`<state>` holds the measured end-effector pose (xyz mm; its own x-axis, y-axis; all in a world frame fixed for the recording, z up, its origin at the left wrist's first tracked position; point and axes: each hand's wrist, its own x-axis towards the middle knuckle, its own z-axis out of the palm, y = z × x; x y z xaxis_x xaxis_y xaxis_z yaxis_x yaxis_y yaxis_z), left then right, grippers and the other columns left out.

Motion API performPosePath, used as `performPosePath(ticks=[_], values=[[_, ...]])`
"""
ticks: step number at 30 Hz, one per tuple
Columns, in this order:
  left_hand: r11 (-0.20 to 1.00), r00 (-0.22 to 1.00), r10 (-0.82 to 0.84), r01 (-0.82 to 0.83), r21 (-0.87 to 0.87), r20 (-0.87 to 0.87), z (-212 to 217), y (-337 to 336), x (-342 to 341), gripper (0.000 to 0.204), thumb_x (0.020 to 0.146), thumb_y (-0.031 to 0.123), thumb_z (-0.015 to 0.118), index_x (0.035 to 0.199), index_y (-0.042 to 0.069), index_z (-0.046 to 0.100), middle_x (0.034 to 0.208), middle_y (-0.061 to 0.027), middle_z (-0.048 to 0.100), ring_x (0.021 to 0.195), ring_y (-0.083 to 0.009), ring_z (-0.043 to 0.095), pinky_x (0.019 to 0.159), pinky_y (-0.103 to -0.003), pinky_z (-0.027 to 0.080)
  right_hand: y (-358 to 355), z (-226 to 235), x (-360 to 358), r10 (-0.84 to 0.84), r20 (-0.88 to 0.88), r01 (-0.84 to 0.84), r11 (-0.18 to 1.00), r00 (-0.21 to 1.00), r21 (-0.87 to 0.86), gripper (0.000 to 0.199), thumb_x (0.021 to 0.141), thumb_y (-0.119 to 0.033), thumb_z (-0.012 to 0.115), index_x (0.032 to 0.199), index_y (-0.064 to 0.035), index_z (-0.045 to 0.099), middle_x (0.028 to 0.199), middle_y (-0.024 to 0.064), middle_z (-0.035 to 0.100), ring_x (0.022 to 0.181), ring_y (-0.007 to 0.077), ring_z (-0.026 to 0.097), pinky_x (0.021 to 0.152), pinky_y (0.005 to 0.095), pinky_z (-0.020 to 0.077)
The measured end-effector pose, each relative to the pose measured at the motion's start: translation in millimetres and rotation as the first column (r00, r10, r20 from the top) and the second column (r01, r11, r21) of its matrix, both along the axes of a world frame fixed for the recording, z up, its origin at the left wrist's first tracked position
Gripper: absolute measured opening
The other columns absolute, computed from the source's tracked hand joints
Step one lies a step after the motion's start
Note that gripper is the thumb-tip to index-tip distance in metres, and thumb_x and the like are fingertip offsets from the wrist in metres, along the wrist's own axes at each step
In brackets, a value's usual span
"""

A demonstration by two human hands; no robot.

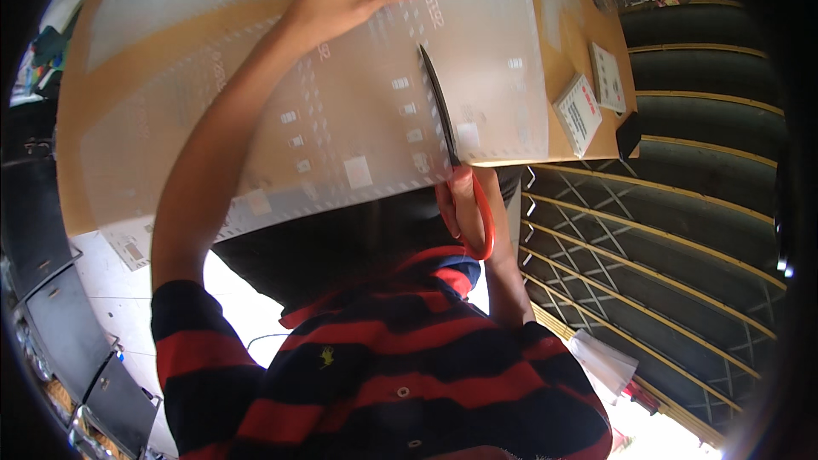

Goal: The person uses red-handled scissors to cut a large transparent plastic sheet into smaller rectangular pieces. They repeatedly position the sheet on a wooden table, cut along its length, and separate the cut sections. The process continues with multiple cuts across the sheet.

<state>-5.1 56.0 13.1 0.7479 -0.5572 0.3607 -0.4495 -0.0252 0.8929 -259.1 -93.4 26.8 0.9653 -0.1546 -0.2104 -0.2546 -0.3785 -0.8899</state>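
Partly under the sheet (pixel 341 111): right hand (pixel 460 200), scissors (pixel 452 153).

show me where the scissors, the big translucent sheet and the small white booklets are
scissors (pixel 439 106), head view, on the dark blade over the sheet
translucent sheet (pixel 341 119), head view, on its middle
white booklets (pixel 579 115), head view, on the nearer booklet's cover
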Motion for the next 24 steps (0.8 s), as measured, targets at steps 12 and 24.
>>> performPosePath(ticks=[12,24], values=[[0.946,0.964,-0.154,0.207,0.249,-0.216,18.2,7.5,-42.0,0.024,0.085,0.023,0.071,0.093,0.001,0.063,0.076,0.0007,0.061,0.073,-0.0068,0.052,0.068,-0.025,0.042,-18.7,-36.6,-49.9,0.013,0.018,-0.013,1.000,1.000,-0.018,0.072,0.089,-0.064,0.048,0.065,0.0041,0.048,0.051,0.0113,0.041,0.049,0.0206,0.039,0.049,0.0375,0.0367],[0.905,0.959,-0.210,0.264,0.334,-0.190,-0.6,-19.4,-39.4,0.028,0.085,0.028,0.071,0.083,0.002,0.063,0.056,0.0020,0.046,0.054,-0.0054,0.035,0.049,-0.026,0.029,-56.9,-31.6,-56.3,0.125,-0.014,-0.126,0.991,0.992,-0.047,0.081,0.085,-0.074,0.040,0.067,0.0049,0.048,0.052,0.0166,0.042,0.048,0.0331,0.047,0.050,0.0405,0.0385]])
